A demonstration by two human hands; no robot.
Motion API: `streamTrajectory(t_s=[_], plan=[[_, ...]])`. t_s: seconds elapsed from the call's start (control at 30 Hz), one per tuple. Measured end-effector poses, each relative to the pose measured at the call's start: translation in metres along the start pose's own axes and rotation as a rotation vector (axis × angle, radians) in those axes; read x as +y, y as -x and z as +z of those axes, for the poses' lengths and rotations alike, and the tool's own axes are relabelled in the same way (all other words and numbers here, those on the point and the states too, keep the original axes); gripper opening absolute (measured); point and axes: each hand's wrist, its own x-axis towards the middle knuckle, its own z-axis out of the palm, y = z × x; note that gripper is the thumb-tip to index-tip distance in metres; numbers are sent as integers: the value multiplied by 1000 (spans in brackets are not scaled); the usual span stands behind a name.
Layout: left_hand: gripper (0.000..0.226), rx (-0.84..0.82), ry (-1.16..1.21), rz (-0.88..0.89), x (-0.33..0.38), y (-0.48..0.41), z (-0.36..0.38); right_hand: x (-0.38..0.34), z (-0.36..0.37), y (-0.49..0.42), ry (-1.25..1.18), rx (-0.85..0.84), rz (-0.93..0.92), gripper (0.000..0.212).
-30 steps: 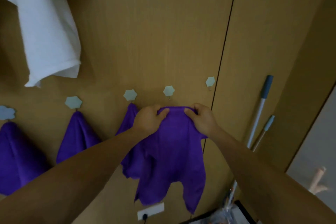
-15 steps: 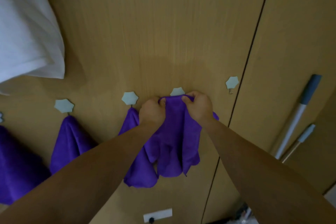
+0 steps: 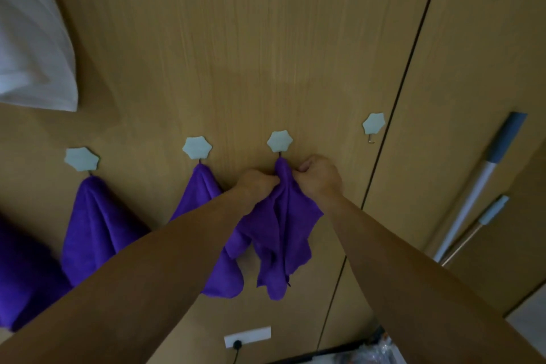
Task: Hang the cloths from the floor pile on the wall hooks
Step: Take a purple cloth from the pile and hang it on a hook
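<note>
My left hand: clenched on the purple cloth, pinching its gathered top from the left side, just under the hook.
My right hand: clenched on the same cloth from the right side, knuckles toward the wall, level with my left hand.
Cloth I hold: its top point reaches up to the third hook and touches the small metal prong below the pale star-shaped plate; the rest hangs down in loose folds between my forearms, flat against the wooden wall.
Second cloth: hangs from the hook to the left; my left forearm crosses in front of it, and its lower edge shows beneath my arm, touching the cloth I hold.
Third cloth: hangs from the next hook further left, drooping in a wide cone.
Fourth cloth: at the left edge, only partly in view; its hook is out of frame.
Bare hook: to the right of my hands, just beside the dark seam between wall panels, nothing on it.
White garment: hangs at the upper left, well above the row of hooks.
Two poles: lean against the wall at the right, well apart from the cloths.
Wall socket: low on the wall beneath my hands, with a dark plug in it.
</note>
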Motion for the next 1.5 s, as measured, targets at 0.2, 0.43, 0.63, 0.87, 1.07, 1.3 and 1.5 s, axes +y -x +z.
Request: streamTrajectory(t_s=[0.2,0.43,0.63,0.87,1.07,1.3,1.5], plan=[[36,495,-755,398,-14,15,8,11,10,10,272,202,-383,25],[50,363,-502,791,-28,11,12,24,12,19,-69,-146,-451,47],[70,100,-141,617,-35,17,21,33,16,19,18,-125,-463,52],[27,-33,-134,587,-49,14,8,31,1,8,-84,-60,-361,30],[25,-3,-290,419,-55,6,12,29,22,10,15,-218,-192,18],[50,331,-25,562,-39,16,25,28,25,21,168,84,-275,46],[49,334,-149,594,-28,17,22,15,22,27,-126,-94,-322,34]])
